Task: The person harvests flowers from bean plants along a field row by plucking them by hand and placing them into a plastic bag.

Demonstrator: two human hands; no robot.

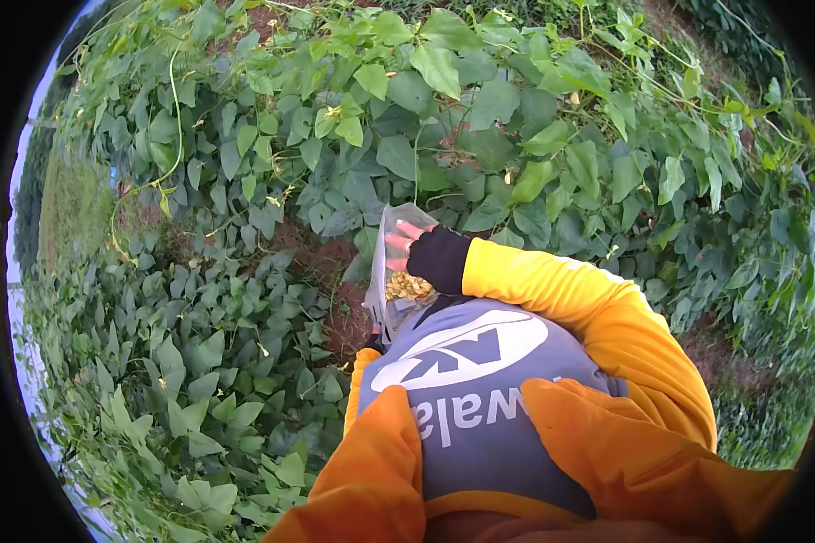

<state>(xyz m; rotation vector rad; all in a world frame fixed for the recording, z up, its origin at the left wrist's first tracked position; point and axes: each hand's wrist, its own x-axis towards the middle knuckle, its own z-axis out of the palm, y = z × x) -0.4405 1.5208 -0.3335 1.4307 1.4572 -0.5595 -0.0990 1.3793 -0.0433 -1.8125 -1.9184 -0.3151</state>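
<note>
A clear plastic bag (379,262) with small yellowish pieces (408,287) in its lower part is in front of my chest. My right hand (414,246), in a black fingerless glove, is at the bag's mouth with its fingers stretched out and apart, and nothing shows between them. My left hand (374,338) is at the bag's lower left side, mostly hidden behind bag and clothing; the little that shows is closed on the plastic. A long thin green pod (417,163) hangs among the leaves just above the bag.
Dense leafy vines (516,118) spread ahead and to the right, and lower plants (199,362) cover the left. Another long green pod (177,118) hangs at the upper left. Brown soil (344,312) shows between the rows, left of the bag.
</note>
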